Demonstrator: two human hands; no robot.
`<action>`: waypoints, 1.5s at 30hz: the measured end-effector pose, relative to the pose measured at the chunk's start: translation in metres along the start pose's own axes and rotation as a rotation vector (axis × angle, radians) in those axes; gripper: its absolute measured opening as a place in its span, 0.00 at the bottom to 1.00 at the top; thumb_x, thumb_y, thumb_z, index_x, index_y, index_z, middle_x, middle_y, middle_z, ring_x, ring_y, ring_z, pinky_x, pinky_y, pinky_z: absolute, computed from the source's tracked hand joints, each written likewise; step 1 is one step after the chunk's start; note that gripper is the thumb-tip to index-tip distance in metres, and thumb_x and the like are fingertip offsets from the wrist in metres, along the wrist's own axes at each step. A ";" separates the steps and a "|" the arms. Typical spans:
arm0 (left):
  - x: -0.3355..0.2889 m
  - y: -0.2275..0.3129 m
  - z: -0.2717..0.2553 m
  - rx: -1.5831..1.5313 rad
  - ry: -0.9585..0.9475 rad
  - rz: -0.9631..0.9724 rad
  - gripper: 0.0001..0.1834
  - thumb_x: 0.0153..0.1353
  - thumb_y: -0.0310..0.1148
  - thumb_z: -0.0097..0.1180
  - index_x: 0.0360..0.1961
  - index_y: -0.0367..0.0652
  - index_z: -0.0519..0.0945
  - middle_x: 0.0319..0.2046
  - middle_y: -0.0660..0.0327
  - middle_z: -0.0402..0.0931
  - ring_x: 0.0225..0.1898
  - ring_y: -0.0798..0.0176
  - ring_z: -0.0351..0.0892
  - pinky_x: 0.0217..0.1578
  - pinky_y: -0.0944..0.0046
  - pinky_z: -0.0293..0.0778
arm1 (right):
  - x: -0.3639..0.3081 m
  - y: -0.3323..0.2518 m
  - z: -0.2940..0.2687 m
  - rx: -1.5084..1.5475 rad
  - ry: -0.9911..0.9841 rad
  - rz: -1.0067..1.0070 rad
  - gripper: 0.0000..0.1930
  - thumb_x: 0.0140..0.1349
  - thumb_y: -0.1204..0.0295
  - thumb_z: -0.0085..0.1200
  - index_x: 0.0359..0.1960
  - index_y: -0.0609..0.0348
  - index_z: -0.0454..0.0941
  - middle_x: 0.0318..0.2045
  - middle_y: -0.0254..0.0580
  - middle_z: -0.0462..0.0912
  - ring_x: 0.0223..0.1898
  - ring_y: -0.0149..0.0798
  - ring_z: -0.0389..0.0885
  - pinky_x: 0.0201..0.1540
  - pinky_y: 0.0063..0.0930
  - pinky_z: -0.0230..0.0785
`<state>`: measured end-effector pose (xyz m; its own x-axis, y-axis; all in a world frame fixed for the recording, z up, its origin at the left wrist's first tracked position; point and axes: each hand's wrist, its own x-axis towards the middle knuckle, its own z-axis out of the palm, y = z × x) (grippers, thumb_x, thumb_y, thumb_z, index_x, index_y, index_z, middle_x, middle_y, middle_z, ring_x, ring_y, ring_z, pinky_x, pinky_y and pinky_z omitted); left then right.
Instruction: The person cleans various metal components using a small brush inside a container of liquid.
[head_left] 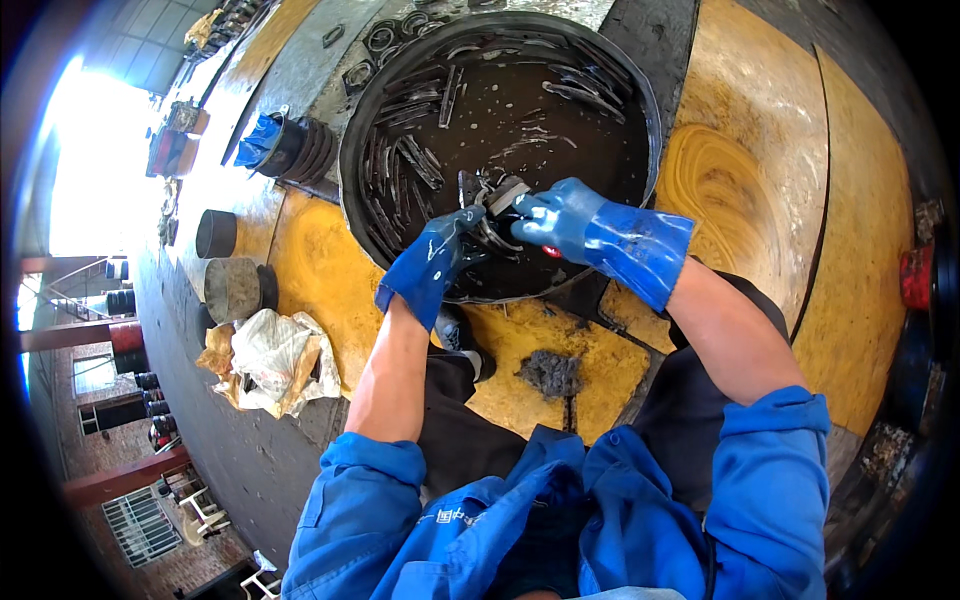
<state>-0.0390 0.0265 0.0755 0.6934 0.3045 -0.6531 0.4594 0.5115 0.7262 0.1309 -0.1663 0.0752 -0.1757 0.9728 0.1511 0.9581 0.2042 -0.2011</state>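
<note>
Both my hands wear blue rubber gloves and are close together over the near side of a large round basin (pixel 652 120) of dark brown liquid. My left hand (pixel 445 243) is closed on a curved, wet metal piece (pixel 490 237), partly hidden by the gloves. Fingers of my right hand (pixel 566 222) wrap round a small pale block (pixel 509 196) that looks like a brush, pressed against the metal piece. A red spot shows on the right glove. Inside the basin, dark curved strips (pixel 418 160) lie along the left side, and more strips (pixel 592 85) lie at the far right.
Yellow-stained boards (pixel 740 110) surround the basin. A grey clump (pixel 550 373) lies on the board between my legs. To the left are a crumpled plastic bag (pixel 285 360), metal cylinders (pixel 232 289) and a dark bucket (pixel 285 145) with blue material. Several rings (pixel 381 38) lie beyond the basin.
</note>
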 end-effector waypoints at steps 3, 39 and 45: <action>0.003 -0.003 0.001 -0.015 -0.029 0.005 0.21 0.69 0.41 0.59 0.57 0.39 0.82 0.49 0.56 0.84 0.50 0.57 0.83 0.52 0.55 0.80 | 0.001 0.000 0.004 0.007 0.047 -0.018 0.17 0.54 0.76 0.60 0.47 0.52 0.82 0.45 0.45 0.82 0.38 0.45 0.86 0.36 0.39 0.81; 0.025 -0.020 -0.023 0.289 -0.035 0.292 0.23 0.65 0.36 0.67 0.57 0.36 0.81 0.47 0.56 0.86 0.46 0.61 0.85 0.51 0.59 0.82 | -0.018 0.025 0.019 0.453 0.307 0.372 0.15 0.59 0.74 0.65 0.48 0.48 0.86 0.46 0.43 0.88 0.46 0.51 0.87 0.50 0.42 0.81; 0.027 -0.001 -0.024 -0.179 -0.082 0.017 0.20 0.65 0.26 0.62 0.58 0.37 0.81 0.51 0.54 0.85 0.51 0.57 0.85 0.56 0.58 0.81 | -0.022 0.050 0.011 0.277 0.313 0.382 0.17 0.57 0.76 0.65 0.50 0.49 0.86 0.48 0.44 0.87 0.47 0.51 0.87 0.50 0.41 0.81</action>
<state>-0.0338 0.0537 0.0520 0.7461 0.2519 -0.6163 0.3462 0.6439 0.6823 0.1803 -0.1763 0.0509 0.2875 0.9131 0.2891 0.8377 -0.0935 -0.5380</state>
